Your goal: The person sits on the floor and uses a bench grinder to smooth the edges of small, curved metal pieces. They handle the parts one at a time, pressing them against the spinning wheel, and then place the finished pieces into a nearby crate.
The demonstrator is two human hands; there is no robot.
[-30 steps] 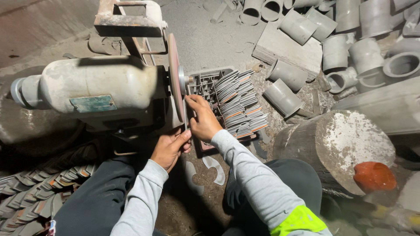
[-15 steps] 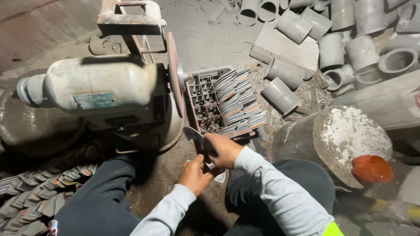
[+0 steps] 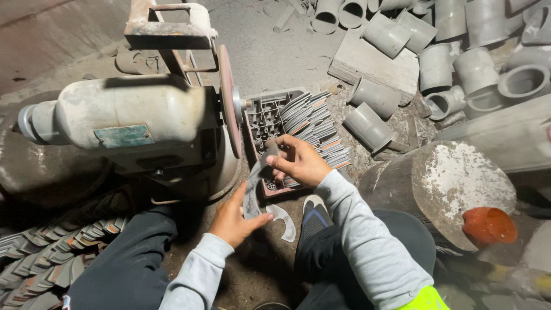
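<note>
A flat curved grey metal blade (image 3: 253, 185) is held between both hands just in front of the reddish grinding wheel (image 3: 228, 100) of a dusty bench grinder (image 3: 123, 120). My left hand (image 3: 235, 218) grips its lower end. My right hand (image 3: 297, 161) pinches its upper end, over a plastic crate (image 3: 258, 115) that holds a row of several similar blades (image 3: 318, 129). Another curved blade (image 3: 284, 221) lies on the floor between my knees.
Several grey pipe fittings (image 3: 453, 63) and a flat block (image 3: 376, 60) lie at the back right. A round stone block (image 3: 459, 183) with an orange lump (image 3: 488, 225) stands to the right. A pile of blades (image 3: 54, 258) lies at lower left.
Both hands drew back from the wheel toward my lap, then rose again toward the crate. The blade is now held upright between them.
</note>
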